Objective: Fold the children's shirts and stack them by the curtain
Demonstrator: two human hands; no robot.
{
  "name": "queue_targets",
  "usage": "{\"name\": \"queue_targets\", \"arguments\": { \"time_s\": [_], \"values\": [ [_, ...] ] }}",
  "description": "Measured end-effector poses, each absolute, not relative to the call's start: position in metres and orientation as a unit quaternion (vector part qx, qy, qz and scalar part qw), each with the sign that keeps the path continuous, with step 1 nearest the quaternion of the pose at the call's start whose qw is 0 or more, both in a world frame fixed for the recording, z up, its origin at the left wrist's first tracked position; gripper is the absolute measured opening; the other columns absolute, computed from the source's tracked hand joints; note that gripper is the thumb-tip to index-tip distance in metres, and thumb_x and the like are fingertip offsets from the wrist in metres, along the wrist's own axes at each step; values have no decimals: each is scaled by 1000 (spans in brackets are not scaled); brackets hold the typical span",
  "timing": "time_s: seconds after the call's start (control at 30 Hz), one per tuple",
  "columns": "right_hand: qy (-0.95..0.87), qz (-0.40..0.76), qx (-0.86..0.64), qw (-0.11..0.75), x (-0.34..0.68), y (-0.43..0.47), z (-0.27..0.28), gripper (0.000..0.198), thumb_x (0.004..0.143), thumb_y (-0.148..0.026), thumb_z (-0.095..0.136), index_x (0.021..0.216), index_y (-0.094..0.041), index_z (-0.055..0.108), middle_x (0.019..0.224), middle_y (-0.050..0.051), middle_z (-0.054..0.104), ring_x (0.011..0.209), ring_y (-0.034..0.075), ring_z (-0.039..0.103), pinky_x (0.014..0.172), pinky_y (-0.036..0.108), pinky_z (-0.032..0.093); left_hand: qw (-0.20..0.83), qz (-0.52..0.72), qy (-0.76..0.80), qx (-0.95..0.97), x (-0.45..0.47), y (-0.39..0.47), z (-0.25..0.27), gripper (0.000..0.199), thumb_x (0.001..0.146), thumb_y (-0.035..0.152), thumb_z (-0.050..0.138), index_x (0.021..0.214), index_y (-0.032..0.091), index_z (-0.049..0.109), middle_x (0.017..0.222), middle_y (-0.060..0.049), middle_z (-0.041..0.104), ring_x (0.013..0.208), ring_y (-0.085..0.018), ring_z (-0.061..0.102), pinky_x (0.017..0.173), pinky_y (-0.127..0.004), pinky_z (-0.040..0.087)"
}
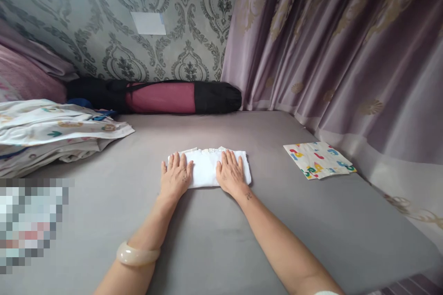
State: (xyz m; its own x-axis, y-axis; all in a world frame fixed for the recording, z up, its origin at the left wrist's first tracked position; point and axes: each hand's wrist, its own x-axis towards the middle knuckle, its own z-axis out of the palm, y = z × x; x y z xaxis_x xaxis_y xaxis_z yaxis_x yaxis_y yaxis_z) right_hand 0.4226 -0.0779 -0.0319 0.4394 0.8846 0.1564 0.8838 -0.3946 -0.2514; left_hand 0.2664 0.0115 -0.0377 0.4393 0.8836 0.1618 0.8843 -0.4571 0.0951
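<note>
A white piece of cloth [205, 170], folded into a flat rectangle, lies on the grey bed sheet [214, 244]. My left hand [176, 176] rests flat on its left end, palm down, the thumb turned inward. On the right end lies my right hand [231, 173], also palm down with its fingers stretched out. Between the two hands the middle of the cloth shows, and small uneven edges stick out along its far side. A pale bangle [137, 255] sits on my left forearm.
To the right lies a folded cloth with colourful prints [320, 160]. A heap of printed clothes [44, 124] is at the left, above a pixelated patch. Against the patterned wall lies a long black and maroon bag [161, 97]. Purple curtains [311, 46] hang along the right side.
</note>
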Motion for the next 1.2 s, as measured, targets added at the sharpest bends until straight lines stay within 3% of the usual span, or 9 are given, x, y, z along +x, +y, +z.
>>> {"name": "queue_targets", "arguments": {
  "time_s": [0.3,0.57,0.87,1.07,1.2],
  "values": [
    [-532,7,-834,144,422,-78,-33,56,100,-33,25,147,-7,38,156,16,32,146,25,24,120,48,10,-13,-77,-518,-852,264,16,-44,61,99,45,21,144,10,44,153,-19,36,143,-33,31,115,-56,26],
    [-488,-34,-863,126,441,-82,-32,58,100,-33,28,148,-1,35,156,19,29,147,30,21,118,52,5,3,-106,-551,-828,257,21,-35,58,99,40,23,145,10,43,154,-17,36,145,-30,28,118,-54,20],
    [-455,23,-885,94,453,-81,-37,61,100,-34,25,149,2,30,158,19,23,147,30,18,118,48,12,-59,-54,-554,-829,252,32,-45,65,98,44,22,150,6,33,157,-17,30,146,-30,26,118,-56,17],
    [-464,40,-880,96,455,-84,-30,61,100,-34,25,149,1,30,159,19,23,148,30,17,119,49,10,-59,-97,-551,-827,251,30,-44,59,97,41,28,145,7,40,153,-20,36,143,-32,33,115,-58,21],
    [-518,37,-849,100,453,-89,-18,58,101,-35,22,151,-7,30,160,17,22,149,27,15,119,52,3,-37,-157,-546,-822,250,29,-35,50,96,34,35,137,9,49,148,-21,44,138,-32,40,112,-54,27]
  ]
}}
